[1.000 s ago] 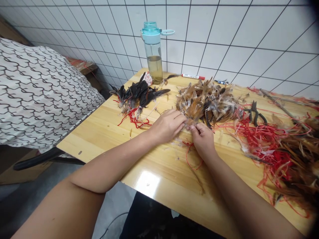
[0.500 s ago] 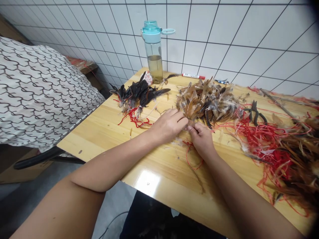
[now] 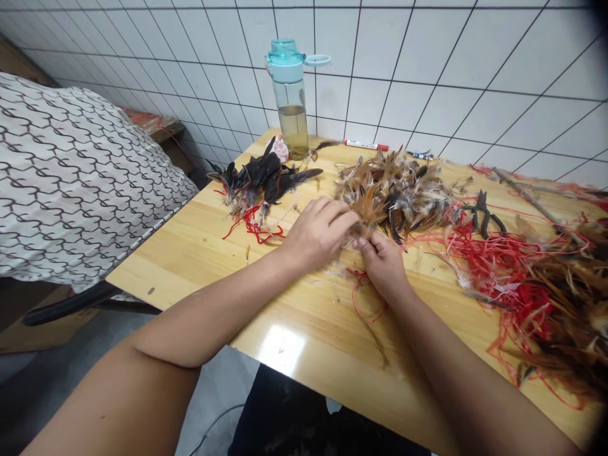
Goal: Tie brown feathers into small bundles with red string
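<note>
My right hand is closed in a pinch, thumb against forefinger, on the base of a small bunch of brown feathers. Facing it, my left hand has its fingers bent over the same feathers from the left; its fingertips are partly hidden. A pile of brown, grey and white feathers lies just behind both hands. Below them, a loop of red string rests on the wooden table, beside a thin loose feather.
Black feather bundles with red ties lie at the back left, near a bottle of yellowish liquid. Pliers, tangled red string and more brown feathers cover the right side. Markers lie by the tiled wall.
My left fingers have shifted slightly up and spread a little at the feathers, and more of the brown bunch shows between the hands. My right hand keeps its pinch.
</note>
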The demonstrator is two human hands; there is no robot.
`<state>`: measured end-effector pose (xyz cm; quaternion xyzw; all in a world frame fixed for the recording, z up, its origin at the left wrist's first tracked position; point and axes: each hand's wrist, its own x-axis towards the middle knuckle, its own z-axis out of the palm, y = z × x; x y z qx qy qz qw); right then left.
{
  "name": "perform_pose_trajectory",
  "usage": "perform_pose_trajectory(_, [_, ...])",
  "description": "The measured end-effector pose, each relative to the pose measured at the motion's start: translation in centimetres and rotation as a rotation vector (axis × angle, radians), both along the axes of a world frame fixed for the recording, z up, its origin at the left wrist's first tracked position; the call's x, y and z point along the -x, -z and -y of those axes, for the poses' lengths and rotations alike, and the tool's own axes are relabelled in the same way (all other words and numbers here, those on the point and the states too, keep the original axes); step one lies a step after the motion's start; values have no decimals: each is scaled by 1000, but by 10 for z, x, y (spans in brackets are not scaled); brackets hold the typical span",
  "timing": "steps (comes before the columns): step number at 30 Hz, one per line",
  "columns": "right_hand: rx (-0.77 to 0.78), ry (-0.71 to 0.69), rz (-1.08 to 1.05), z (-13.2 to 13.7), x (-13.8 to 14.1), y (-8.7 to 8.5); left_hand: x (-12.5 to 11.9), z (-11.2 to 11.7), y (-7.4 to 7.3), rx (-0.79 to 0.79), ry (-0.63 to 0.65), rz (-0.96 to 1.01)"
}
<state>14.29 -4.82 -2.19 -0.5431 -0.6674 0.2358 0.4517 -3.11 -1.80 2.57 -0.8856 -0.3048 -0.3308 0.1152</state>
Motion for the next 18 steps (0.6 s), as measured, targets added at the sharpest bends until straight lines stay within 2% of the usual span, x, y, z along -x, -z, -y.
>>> perform_pose_trajectory(3, [37,24,-96,0,-1,2,7,-3,-6,49,-82,170])
perform_pose_trajectory(5, [59,36,-168,0,-2,4,8,-6,-5,176,-73,240])
perform_pose_trajectory(8, [69,9,-218,-1,-2,4,4,-8,3,527,28,307])
perform_pose_trajectory(13, [-15,-70,-94,0,2,2,-10,-7,18,1075,182,544])
perform_pose_trajectory(15, [-53,-66,-24,1,4,3,-13,-5,21,1207,255,614])
perform_pose_trajectory(18, [-87,-54,43,2,6,5,-15,-5,25,1275,295,691])
